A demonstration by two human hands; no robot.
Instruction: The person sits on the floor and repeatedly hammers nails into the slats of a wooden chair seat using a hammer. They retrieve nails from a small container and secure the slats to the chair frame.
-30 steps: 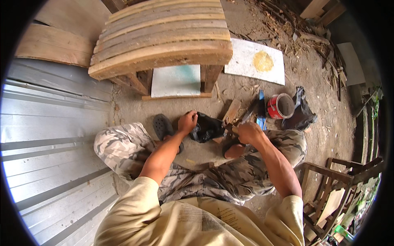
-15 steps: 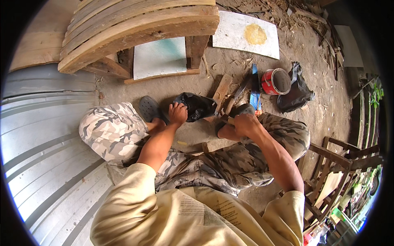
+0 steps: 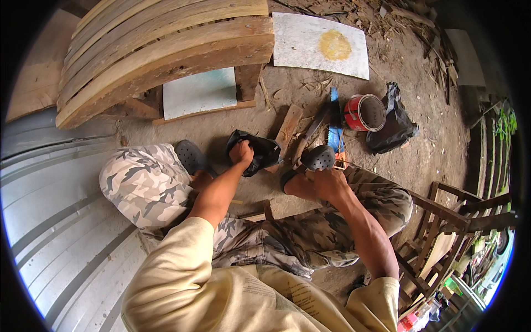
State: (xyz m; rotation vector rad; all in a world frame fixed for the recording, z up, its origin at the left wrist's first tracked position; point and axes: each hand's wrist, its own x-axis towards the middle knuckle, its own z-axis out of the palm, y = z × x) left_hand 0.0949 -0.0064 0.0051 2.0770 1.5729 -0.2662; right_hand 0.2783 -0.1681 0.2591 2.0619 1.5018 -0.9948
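The left hand (image 3: 241, 152) dips partly out of sight into the mouth of a black bag (image 3: 262, 156) on the ground, while the curled right hand (image 3: 330, 182) is right of that bag and nearer the body, any grip hard to make out. The left clog (image 3: 191, 156) and right clog (image 3: 319, 157) flank the bag, with a wooden strip (image 3: 289, 126) just beside it and a red can (image 3: 352, 117) farther to its right. Beyond the bag, to its left, stands a slatted bench (image 3: 166, 41).

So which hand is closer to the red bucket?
The right hand. It is by the grey right shoe, on the body's side of the red bucket. The left hand is farther away to the left, at the black bag between the feet.
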